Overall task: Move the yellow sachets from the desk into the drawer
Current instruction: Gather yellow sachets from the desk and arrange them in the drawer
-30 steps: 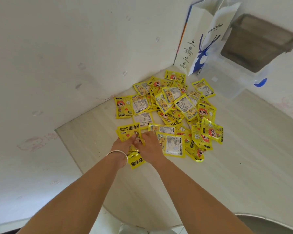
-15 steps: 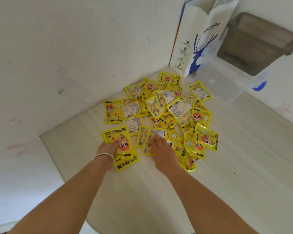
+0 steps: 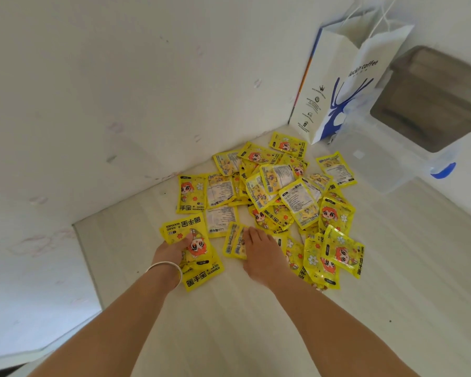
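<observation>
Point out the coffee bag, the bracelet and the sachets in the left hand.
coffee bag (image 3: 346,85): head view, white front panel.
bracelet (image 3: 166,267): head view, band across the wrist.
sachets in the left hand (image 3: 182,227): head view, top sachet's printed face.

Right hand (image 3: 260,255) now off left-hand stack (image 3: 193,246)

Glossy, seemingly foil sachets (image 3: 299,202); matt wood-grain desk (image 3: 229,322).
</observation>
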